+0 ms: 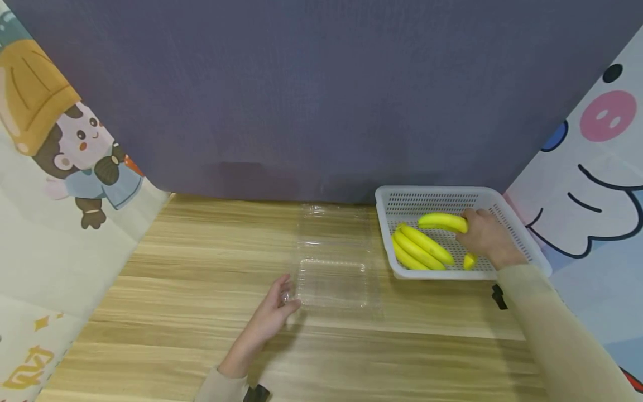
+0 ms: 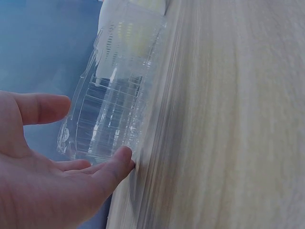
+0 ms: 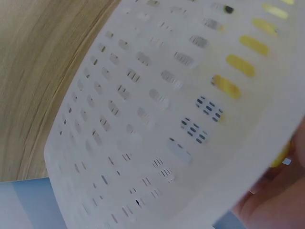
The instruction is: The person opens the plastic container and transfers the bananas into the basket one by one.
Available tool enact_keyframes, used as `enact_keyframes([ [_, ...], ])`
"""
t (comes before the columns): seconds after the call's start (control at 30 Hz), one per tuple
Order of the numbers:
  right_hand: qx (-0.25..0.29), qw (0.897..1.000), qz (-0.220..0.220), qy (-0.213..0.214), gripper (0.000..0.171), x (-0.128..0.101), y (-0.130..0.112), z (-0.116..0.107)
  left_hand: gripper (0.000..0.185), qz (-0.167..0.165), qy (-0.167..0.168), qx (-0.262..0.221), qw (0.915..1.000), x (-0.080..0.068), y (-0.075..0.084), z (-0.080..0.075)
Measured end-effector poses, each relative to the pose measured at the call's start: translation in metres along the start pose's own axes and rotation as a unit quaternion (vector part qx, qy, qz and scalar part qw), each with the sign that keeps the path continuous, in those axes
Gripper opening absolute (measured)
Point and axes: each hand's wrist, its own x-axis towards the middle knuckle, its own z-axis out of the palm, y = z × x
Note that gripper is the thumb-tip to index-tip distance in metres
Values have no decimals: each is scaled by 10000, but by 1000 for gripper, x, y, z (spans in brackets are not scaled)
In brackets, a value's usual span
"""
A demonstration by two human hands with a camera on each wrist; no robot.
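Fingers of your right hand (image 1: 484, 237) wrap one banana (image 1: 442, 221) in the basket (image 1: 522, 237); soft, bruisable, grip mid-body. Left hand (image 1: 271, 312), fingers relaxed, touches the flimsy clamshell (image 1: 334, 279) corner.

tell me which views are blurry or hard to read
Head view: sharp, evenly lit, though the clear box nearly vanishes against the table. Left wrist view: table grain smeared. Right wrist view: basket fills the frame, soft and blurred.

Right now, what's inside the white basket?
The basket holds yellow bananas: a bunch lying on the floor, one more gripped by the right hand. The hand and fruit cover part of the floor; anything beneath can't be seen.
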Motion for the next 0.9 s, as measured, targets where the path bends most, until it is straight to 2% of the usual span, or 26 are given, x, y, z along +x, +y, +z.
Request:
enact_keyframes([
  [0.33, -13, 9997, 109, -214, 52, 3, 4, 6, 74, 22, -2, 41, 10000, 0, 0, 0],
  [0.6, -54, 9996, -8, -268, 47, 5, 7, 11, 73, -18, -1, 74, 10000, 0, 0, 0],
  [0.9, -121, 9984, -88, -550, 52, 9, 9, 14, 73, -38, -14, 104, 9999, 0, 0, 0],
])
